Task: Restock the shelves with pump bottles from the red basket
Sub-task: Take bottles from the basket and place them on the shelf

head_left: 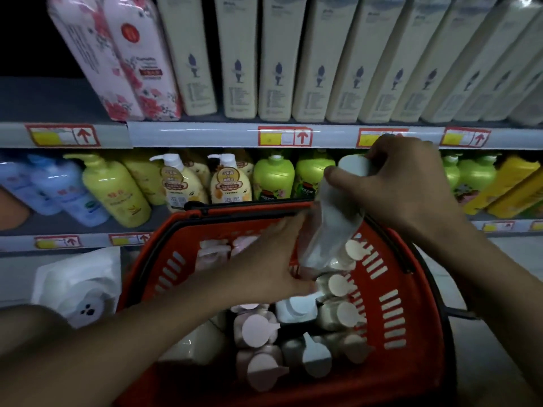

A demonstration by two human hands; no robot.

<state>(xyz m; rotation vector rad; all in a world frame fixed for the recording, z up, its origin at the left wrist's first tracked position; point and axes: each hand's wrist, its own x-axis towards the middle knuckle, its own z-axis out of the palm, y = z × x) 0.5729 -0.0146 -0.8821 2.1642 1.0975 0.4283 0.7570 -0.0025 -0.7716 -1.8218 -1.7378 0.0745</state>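
1. The right hand [411,183] was clamped round the base end of a pale bottle [335,218], thumb on the near side and fingers curled over the far side, holding it tilted above the red basket [405,315] with its pump end pointing down
2. The left hand [273,262] reached into the basket with its fingers curled near the bottle's lower end; whether they gripped that bottle or one beneath it, I could not tell
3. More pump bottles [258,330] stood packed upright in the basket, pink and cream caps showing
4. The middle shelf [205,136] behind held green bottles [273,174] just beside the raised one, with yellow ones further left
5. Risk, as I judged it: the bottle was upside down and held by one end only, so a smooth wet-looking wall could slip through the grip and drop onto the caps below
6. Turning it upright in a hurry might knock the green bottles off the shelf
7. The basket looked propped against the shelf edge, and leaning on it could tip it
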